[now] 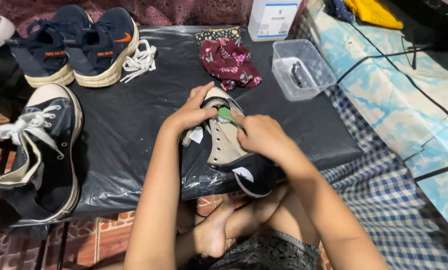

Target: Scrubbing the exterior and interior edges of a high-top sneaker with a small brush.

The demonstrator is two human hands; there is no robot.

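A black high-top canvas shoe (234,160) without laces lies on its side on a table covered in black plastic (134,125). My left hand (194,112) grips the shoe near its toe end and opening. My right hand (261,135) holds a small green brush (227,115) pressed inside the shoe's opening. The brush is mostly hidden by my fingers.
A second black high-top with white laces (39,155) lies at the left. A pair of navy sneakers (74,45) and loose white laces (140,60) sit at the back. A floral cloth (231,62), a clear plastic tub (301,70) and a white bottle (273,20) stand behind.
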